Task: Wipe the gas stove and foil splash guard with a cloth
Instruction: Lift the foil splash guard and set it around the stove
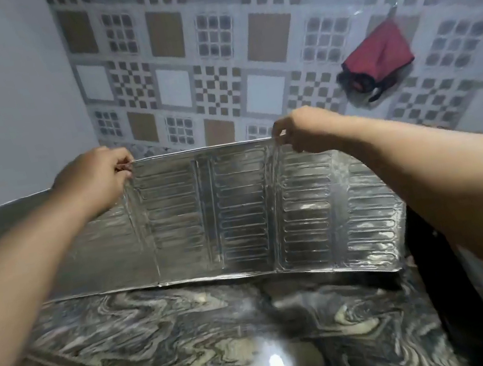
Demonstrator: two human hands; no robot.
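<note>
1. The marbled counter runs below the tiled wall.
2. The foil splash guard stands upright on it.
3. The left hand and right hand each pinch its top edge.
4. A red cloth hangs on the wall.

Two hands, one foil guard

Foil splash guard walls off bare countertop.

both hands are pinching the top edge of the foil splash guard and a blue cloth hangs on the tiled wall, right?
Not quite: the head view shows the hanging cloth is red, not blue. The left hand and right hand do pinch the foil splash guard's top edge.
</note>
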